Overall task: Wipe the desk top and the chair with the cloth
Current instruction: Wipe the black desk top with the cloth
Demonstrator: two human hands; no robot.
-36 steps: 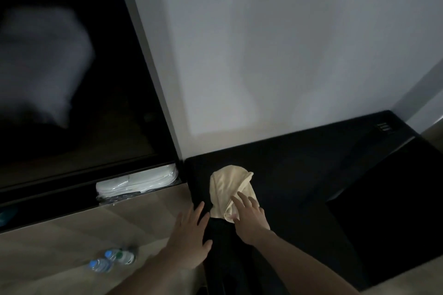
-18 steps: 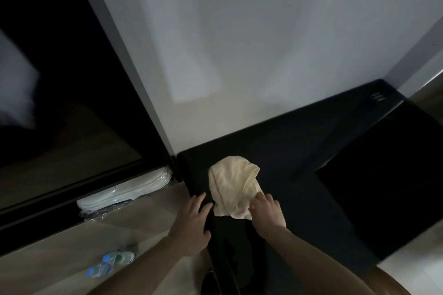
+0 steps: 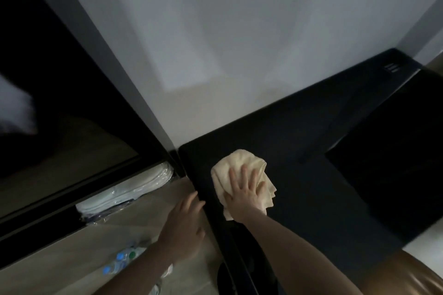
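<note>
A person's right hand [image 3: 245, 190] presses flat, fingers straight and spread, on a crumpled cream-coloured cloth [image 3: 242, 171] that lies on the near left corner of a dark, matte black desk top [image 3: 299, 155] set against a pale grey wall [image 3: 239, 31]. The hand does not clutch the cloth; it only bears down on it. The left hand [image 3: 183, 225] holds nothing, its fingers relaxed and reaching to the desk's left edge as if to steady the body. Judged from this view, the wiping looks to be in its opening stretch: the cloth sits at one corner, and the long run of desk top toward the far right corner remains to be covered. No chair can be made out with certainty in the dim light, so that half of the job appears not yet begun. Plastic water bottles [image 3: 119, 262] lie on the beige floor [image 3: 60, 254] below.
</note>
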